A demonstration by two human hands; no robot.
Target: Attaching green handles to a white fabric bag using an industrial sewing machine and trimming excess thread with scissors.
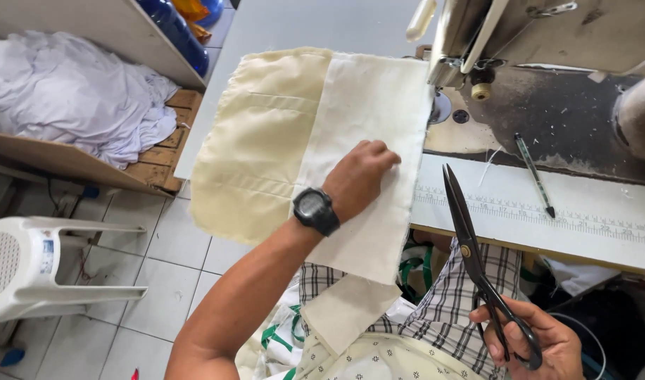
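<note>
A: What's under the left hand (361, 176)?

B: It lies flat, fingers curled slightly, pressing a rectangular off-white cloth panel (368, 148) that overlaps a cream-yellow fabric piece (259, 148). Both rest on the pale grey sewing table (301, 21), with their near edges hanging over it toward the lap. A black digital wristwatch (315, 210) sits on that wrist.

A: And the right hand (530, 341)?

B: Closed through the handles of long black metal tailor's scissors (477, 260); the blades are together, pointing up, just beside the cloth's right edge.

A: Anything crowding the space?

B: The grey industrial sewing machine (547, 42) stands right of the cloth, touching its top corner. A slim dark pen (533, 172) lies on the white printed ruler strip (547, 211). Left, a white plastic stool (34, 264) and a heap of white garments (69, 91) on a wooden shelf (160, 158).
</note>
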